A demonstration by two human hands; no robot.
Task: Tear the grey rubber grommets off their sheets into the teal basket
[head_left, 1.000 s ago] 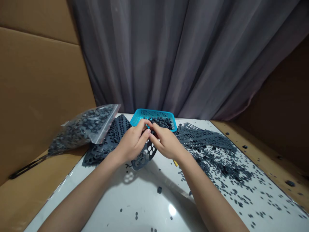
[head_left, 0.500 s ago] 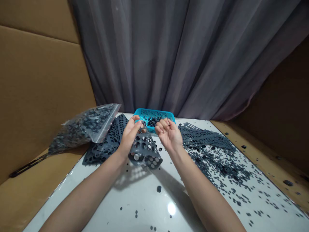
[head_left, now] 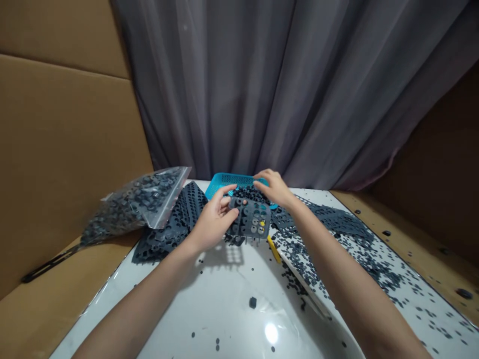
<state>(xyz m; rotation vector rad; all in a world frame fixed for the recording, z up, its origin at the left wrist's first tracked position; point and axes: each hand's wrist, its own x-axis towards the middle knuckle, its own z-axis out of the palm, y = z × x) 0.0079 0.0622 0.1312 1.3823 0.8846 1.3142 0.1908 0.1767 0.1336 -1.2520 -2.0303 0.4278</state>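
Note:
My left hand (head_left: pixel 214 219) is closed on the edge of a perforated dark rubber sheet (head_left: pixel 245 222), raised above the white table. The sheet has rows of round holes, and some holes look filled. My right hand (head_left: pixel 276 188) is over the right side of a blue plastic basket (head_left: pixel 220 180), fingers apart and pointing left. Small black pieces (head_left: pixel 249 193) lie in the basket. Whether the fingertips touch anything there cannot be seen clearly. Below the sheet's right corner is a narrow yellow object (head_left: pixel 274 249).
A clear zip bag (head_left: pixel 138 197) of dark pieces leans at left beside stacked perforated sheets (head_left: pixel 175 224). More sheets (head_left: pixel 337 219) and many scattered black bits (head_left: pixel 374 269) cover the right. A dark cube (head_left: pixel 253 302) lies in front. Cardboard walls (head_left: pixel 63 139) and a curtain (head_left: pixel 239 89) surround the table.
My right hand has moved up and forward to the basket, its fingers opening from a curl. My left hand has turned the sheet and shifted it right. The yellow object has come into view.

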